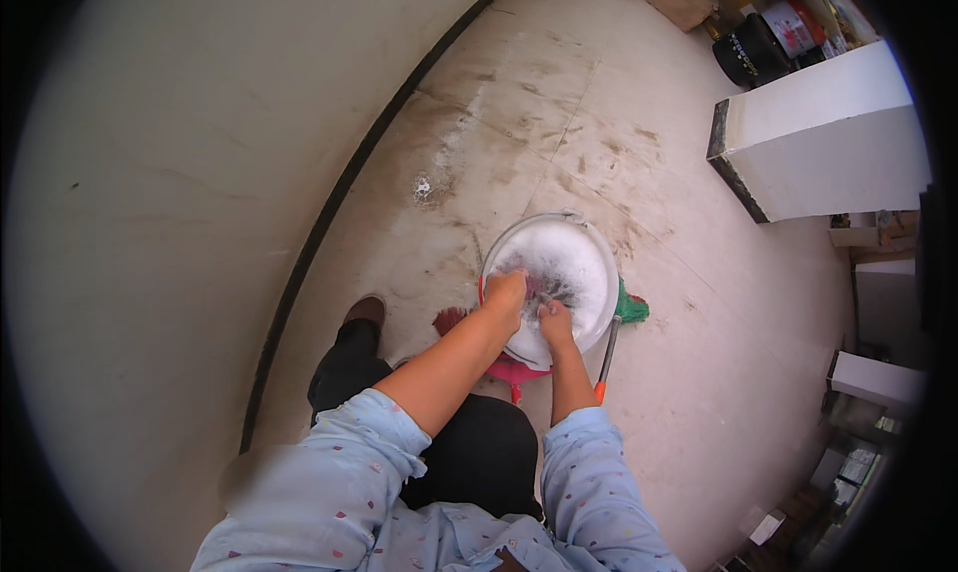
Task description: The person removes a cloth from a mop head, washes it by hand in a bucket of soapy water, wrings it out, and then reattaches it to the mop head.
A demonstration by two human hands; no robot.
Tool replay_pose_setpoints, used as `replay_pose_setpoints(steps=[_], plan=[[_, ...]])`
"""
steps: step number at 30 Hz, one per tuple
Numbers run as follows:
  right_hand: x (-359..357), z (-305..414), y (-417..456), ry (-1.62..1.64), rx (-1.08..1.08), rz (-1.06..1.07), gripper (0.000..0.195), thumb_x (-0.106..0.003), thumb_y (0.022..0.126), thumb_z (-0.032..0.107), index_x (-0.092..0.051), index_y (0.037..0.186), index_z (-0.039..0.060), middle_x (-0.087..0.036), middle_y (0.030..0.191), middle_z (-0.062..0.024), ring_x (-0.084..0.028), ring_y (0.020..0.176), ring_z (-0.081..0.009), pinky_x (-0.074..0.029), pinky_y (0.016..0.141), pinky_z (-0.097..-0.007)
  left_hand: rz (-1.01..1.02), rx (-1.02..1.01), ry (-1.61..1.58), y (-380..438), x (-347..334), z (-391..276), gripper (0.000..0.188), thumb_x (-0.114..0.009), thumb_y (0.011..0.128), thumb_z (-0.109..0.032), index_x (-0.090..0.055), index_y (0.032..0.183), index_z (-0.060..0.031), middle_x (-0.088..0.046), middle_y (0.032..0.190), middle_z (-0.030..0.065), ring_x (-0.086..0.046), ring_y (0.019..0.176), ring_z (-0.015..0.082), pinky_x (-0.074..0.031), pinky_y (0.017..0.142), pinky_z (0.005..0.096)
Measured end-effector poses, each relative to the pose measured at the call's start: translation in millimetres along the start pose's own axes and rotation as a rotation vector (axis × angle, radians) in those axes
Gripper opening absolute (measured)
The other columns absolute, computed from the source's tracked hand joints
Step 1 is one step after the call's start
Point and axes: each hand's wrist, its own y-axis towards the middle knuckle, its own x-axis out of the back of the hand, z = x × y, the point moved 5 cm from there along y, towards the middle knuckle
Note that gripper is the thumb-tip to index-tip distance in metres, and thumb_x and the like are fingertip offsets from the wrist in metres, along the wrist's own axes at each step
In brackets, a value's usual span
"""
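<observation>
A round white bucket of foamy water stands on the floor in front of me. Over its middle, my left hand is curled at the foam, against a wet reddish item that is blurred and may be cloth. My right hand is close beside it, its fingers pinched on the same item's near side. Dark water shows through the foam around the fingers. Part of the item is hidden by foam and hands.
Around the bucket lie red bristles, a green brush head, a metal pole with an orange end and a pink dustpan. A wall runs along the left. A white pillar and stored goods stand right.
</observation>
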Motion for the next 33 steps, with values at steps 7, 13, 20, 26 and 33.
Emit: replay_pose_setpoints(steps=[7, 13, 20, 26, 33], plan=[[37, 146, -84, 0.897, 0.010, 0.251, 0.020, -0.056, 0.091, 0.018, -0.061, 0.095, -0.0007, -0.061, 0.087, -0.0041, -0.054, 0.079, -0.0107, -0.044, 0.071, -0.0261, -0.040, 0.118, -0.152, 10, 1, 12, 0.062, -0.061, 0.086, -0.032, -0.038, 0.130, 0.0059, -0.056, 0.116, 0.0203, -0.059, 0.100, 0.0262, -0.051, 0.080, 0.0373], [49, 218, -152, 0.163, 0.395, 0.333, 0.016, -0.062, 0.085, 0.017, -0.060, 0.087, 0.0014, -0.055, 0.077, -0.0025, -0.051, 0.071, -0.0108, -0.042, 0.064, -0.0255, 0.443, 0.219, -0.304, 14, -12, 25, 0.046, -0.061, 0.085, -0.034, -0.049, 0.119, -0.0060, -0.059, 0.098, 0.0117, -0.061, 0.082, 0.0281, -0.053, 0.066, 0.0437], [30, 212, -134, -0.089, 0.523, -0.244, 0.022, -0.060, 0.080, 0.021, -0.054, 0.071, 0.0011, -0.057, 0.069, -0.0211, -0.055, 0.064, -0.0414, -0.045, 0.061, -0.0433, 0.629, 0.213, -0.568, 29, -33, 35, 0.030, -0.055, 0.089, -0.028, -0.058, 0.109, -0.0063, -0.061, 0.094, 0.0109, -0.061, 0.080, 0.0257, -0.051, 0.068, 0.0396], [54, 192, -82, -0.213, 0.398, -0.424, 0.026, -0.052, 0.081, 0.023, -0.061, 0.073, 0.0005, -0.059, 0.070, -0.0248, -0.057, 0.064, -0.0431, -0.043, 0.058, -0.0489, 0.408, -0.113, -0.237, -23, -33, 2, 0.030, -0.053, 0.089, -0.022, -0.058, 0.109, -0.0007, -0.062, 0.096, 0.0092, -0.058, 0.083, 0.0173, -0.048, 0.073, 0.0327], [81, 139, -19, -0.195, 0.206, -0.409, 0.035, -0.052, 0.084, 0.029, -0.060, 0.072, -0.0020, -0.058, 0.071, -0.0267, -0.057, 0.069, -0.0430, -0.043, 0.065, -0.0481, 0.318, -0.188, -0.180, -31, -37, -6, 0.030, -0.054, 0.086, -0.016, -0.056, 0.113, -0.0018, -0.061, 0.099, 0.0076, -0.057, 0.090, 0.0174, -0.045, 0.080, 0.0290]])
